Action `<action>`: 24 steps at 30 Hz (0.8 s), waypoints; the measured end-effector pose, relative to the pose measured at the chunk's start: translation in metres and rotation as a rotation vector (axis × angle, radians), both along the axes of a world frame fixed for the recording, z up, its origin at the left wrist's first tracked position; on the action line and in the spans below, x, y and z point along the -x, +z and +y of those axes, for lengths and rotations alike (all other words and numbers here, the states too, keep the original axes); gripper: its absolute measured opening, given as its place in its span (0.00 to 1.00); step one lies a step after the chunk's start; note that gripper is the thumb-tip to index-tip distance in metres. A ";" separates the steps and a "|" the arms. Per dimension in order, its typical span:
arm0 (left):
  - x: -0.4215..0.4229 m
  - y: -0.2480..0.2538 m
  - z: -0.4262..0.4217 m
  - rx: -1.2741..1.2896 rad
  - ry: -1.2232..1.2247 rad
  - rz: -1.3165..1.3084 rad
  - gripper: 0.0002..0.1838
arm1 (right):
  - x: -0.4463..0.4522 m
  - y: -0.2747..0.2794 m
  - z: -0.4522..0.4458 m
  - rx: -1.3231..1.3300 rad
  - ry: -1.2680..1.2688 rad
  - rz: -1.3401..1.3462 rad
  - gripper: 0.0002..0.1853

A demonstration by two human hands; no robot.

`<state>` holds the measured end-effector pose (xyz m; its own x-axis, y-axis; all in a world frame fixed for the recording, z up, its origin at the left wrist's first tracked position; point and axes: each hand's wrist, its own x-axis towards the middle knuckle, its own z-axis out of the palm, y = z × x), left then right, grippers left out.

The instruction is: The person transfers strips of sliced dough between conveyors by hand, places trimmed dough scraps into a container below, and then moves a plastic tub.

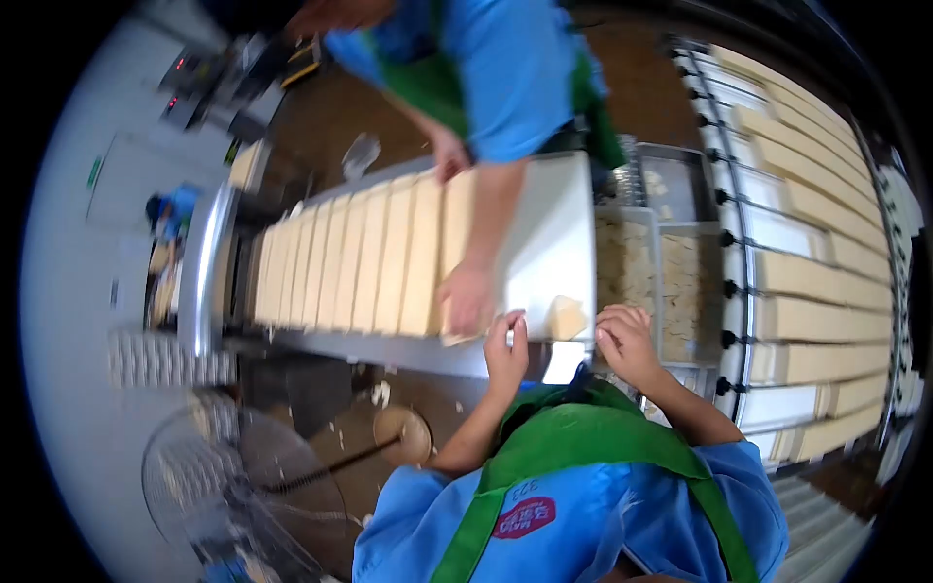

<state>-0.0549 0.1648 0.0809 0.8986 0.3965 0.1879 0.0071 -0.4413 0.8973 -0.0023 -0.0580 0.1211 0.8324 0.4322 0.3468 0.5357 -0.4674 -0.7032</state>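
My left hand (506,352) is loosely curled at the near edge of the white work surface (549,219), with nothing visible in its fingers. Across a small pale piece (567,318) from it, my right hand (630,342) has its fingers bent together beside the surface's right end, and I see nothing in it either. That piece, like bread or cake, lies between my hands, touched by neither. Left of my left hand, a co-worker's hand (468,299) presses on the end of a long pale slab (454,228). More such slabs (364,253) lie side by side in a row.
Bins of pale trimmings (627,257) stand right of the surface. Beyond them, a rack (741,253) carries more long slabs (821,311). The co-worker (510,83) leans over from the far side. A caged fan (238,486) stands at lower left, near a round-topped stool (402,434).
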 end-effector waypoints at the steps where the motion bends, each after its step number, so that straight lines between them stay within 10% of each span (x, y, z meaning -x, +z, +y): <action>1: 0.001 0.003 0.021 -0.021 0.096 -0.003 0.11 | -0.002 0.004 0.020 -0.009 0.049 0.009 0.04; 10: 0.028 -0.052 0.169 -0.233 0.552 0.363 0.37 | -0.029 0.003 0.170 0.021 0.302 0.080 0.09; 24: 0.001 -0.029 0.176 -0.143 0.186 0.526 0.48 | -0.206 -0.068 0.369 0.655 -0.115 0.062 0.37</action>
<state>-0.0559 0.3407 0.0522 0.8031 0.5605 -0.2023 0.5256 -0.5063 0.6837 0.2039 0.3108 0.0535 0.8956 0.4449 -0.0075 0.4249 -0.8601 -0.2824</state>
